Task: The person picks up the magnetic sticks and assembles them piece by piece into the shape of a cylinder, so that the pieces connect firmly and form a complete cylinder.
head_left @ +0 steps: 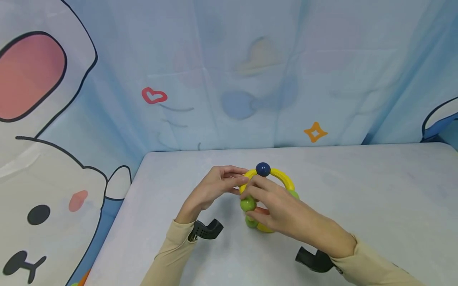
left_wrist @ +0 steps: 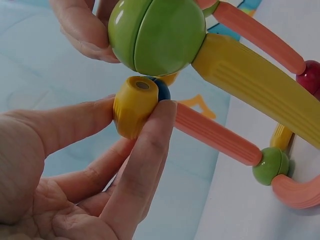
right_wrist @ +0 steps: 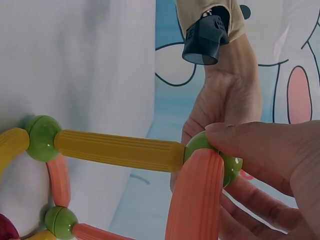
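Observation:
A toy frame of magnetic rods and balls stands between both hands. My left hand [head_left: 214, 186] pinches the end of a yellow rod [left_wrist: 132, 110] between thumb and fingers; a round metal spot shows on that end. Partly hidden behind it is a blue ball [left_wrist: 161, 89]. My right hand [head_left: 277, 204] holds a green ball [right_wrist: 198, 145] with its thumb on top and fingers beneath. Joined to this ball are a straight yellow rod [right_wrist: 120, 150] and a coral rod [right_wrist: 196, 195]. In the left wrist view, the green ball sits just above the pinched yellow end.
The frame has other green balls [right_wrist: 42, 138], coral rods [left_wrist: 215, 134] and a dark red ball [left_wrist: 310, 77]. It is above a white table [head_left: 358, 198]. Behind the table hangs a blue printed curtain [head_left: 229, 47]. Dark wrist cameras [head_left: 207, 229] sit at both cuffs.

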The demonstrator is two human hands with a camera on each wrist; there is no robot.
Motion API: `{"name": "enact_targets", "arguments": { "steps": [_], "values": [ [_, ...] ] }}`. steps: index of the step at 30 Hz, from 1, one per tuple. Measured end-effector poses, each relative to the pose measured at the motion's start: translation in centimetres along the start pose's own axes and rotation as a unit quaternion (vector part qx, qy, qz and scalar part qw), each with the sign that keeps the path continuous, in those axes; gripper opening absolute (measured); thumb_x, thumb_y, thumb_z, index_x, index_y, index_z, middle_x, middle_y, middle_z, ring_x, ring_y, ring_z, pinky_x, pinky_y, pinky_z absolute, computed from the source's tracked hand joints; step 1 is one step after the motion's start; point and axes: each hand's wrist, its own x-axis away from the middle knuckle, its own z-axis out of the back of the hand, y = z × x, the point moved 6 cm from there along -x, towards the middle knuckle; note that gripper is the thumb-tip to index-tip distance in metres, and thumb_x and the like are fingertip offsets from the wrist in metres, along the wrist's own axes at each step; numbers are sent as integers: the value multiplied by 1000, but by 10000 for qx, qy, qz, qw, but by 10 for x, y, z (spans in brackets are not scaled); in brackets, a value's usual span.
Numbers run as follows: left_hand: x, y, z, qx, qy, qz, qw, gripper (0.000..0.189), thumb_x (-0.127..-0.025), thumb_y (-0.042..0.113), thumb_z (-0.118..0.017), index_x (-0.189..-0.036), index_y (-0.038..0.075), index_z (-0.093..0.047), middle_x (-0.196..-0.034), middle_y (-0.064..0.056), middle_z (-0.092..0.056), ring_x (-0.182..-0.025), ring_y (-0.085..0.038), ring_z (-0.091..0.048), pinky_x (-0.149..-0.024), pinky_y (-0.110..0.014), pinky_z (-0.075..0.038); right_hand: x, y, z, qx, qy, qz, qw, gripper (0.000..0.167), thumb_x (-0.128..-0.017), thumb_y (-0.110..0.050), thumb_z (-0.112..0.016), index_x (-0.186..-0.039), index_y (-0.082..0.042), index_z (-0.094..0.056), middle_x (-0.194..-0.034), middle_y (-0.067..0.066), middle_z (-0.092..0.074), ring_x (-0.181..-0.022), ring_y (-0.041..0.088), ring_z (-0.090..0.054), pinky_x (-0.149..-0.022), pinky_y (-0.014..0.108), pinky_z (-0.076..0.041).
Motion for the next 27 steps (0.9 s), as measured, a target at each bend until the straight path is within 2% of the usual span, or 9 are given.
{"name": "enact_targets", "arguments": {
  "steps": [6, 11, 14, 18, 21, 24, 27],
  "values": [
    [1, 1, -1, 33, -68, -22, 10000, 39, -101, 14, -69, -135, -5, -64, -123, -17, -71, -100, -20, -72, -92, -45, -60, -1, 2, 0, -25, 30, 4, 10000, 34, -76, 7, -90, -99, -7, -70, -101, -1, -57, -88, 11, -58, -74, 21, -55],
    [0, 1, -1, 27, -72, -28, 10000, 39, -101, 14, -69, -135, -4, -64, -123, -16, -72, -101, -20, -72, -90, -42, -61, -2, 5, 3, -111, -66, -171, 9998, 31, -80, 4, -88, -102, -9, -71, -104, -2, -57, -88, 10, -61, -75, 23, -56],
    [-1, 0, -1, -19, -81, -75, 9999, 38, -103, 16, -68, -135, -4, -63, -124, -16, -71, -102, -20, -71, -90, -40, -61, -2, 5, 15, -192, 90, -227, 9995, 29, -84, 2, -85, -106, -11, -71, -106, -5, -57, -87, 10, -64, -76, 25, -58],
    [1, -1, -2, -104, -63, -232, 9997, 39, -108, 22, -60, -138, -4, -61, -129, -17, -67, -106, -21, -68, -88, -38, -61, 0, 10, 44, -251, 476, -513, 9972, 25, -90, -1, -80, -109, -14, -70, -107, -7, -62, -91, 9, -65, -77, 27, -59],
    [3, -5, -1, -251, 101, -464, 9986, 40, -112, 25, -53, -141, -1, -60, -133, -16, -64, -112, -25, -66, -89, -39, -61, 8, 22, 66, -145, 722, -876, 9934, 25, -93, 1, -77, -112, -13, -71, -111, -5, -67, -97, 7, -64, -81, 23, -58],
    [7, -14, 0, -630, 276, -703, 9952, 38, -113, 21, -47, -144, 1, -57, -135, -16, -62, -117, -29, -65, -94, -43, -59, 23, 43, 80, -45, 929, -1171, 9888, 28, -93, 6, -74, -117, -9, -70, -115, 1, -69, -99, 7, -64, -83, 15, -54],
    [14, -29, -2, -1248, 153, -752, 9892, 42, -108, 9, -51, -150, 4, -51, -144, -14, -55, -128, -30, -59, -104, -45, -53, 44, 71, 81, -42, 871, -1620, 9829, 33, -92, 11, -73, -120, -7, -69, -118, 6, -68, -98, 11, -66, -83, 12, -52]
  ]
}}
